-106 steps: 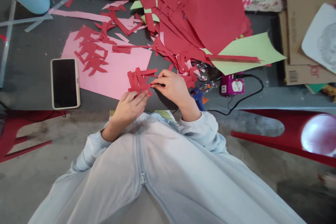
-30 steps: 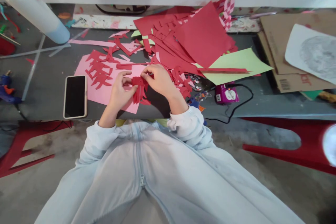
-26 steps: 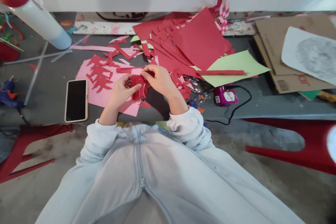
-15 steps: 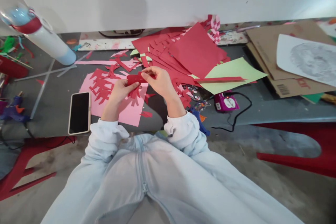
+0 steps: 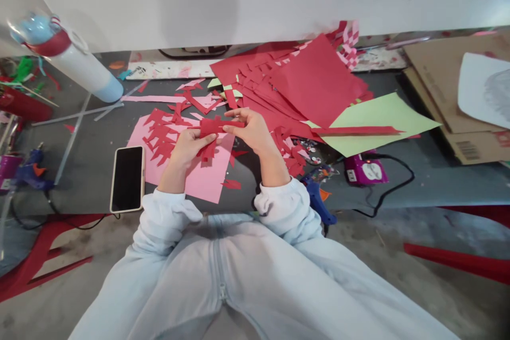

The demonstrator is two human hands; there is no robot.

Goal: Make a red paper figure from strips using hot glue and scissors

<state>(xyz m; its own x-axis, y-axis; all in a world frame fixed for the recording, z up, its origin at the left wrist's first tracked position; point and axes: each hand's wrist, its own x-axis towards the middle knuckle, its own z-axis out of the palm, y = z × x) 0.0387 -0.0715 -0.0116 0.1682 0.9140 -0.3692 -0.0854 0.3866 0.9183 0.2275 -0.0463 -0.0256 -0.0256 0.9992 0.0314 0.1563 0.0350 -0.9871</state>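
Note:
My left hand (image 5: 186, 149) is closed on the left part of a small red paper piece (image 5: 209, 127) with strips sticking out from it, its thumb lying across the lower edge. At the right end, my right hand (image 5: 255, 132) pinches a narrow red strip of that piece between thumb and fingers. Both hands are above a pink paper sheet (image 5: 205, 183). Cut red paper scraps (image 5: 161, 135) lie on the sheet to the left of the piece.
Red sheets (image 5: 319, 79) overlap a light green sheet (image 5: 358, 141) at the right. A phone (image 5: 127, 179) and a bottle (image 5: 85, 71) stand at the left. Near my right sleeve lies a blue glue gun (image 5: 321, 202); beyond are a purple box (image 5: 365, 170) with a cable and cardboard (image 5: 434, 85).
My right fingers have shifted from over the red paper piece to its right end, so more of it shows. The left hand keeps its hold. The view has turned slightly left.

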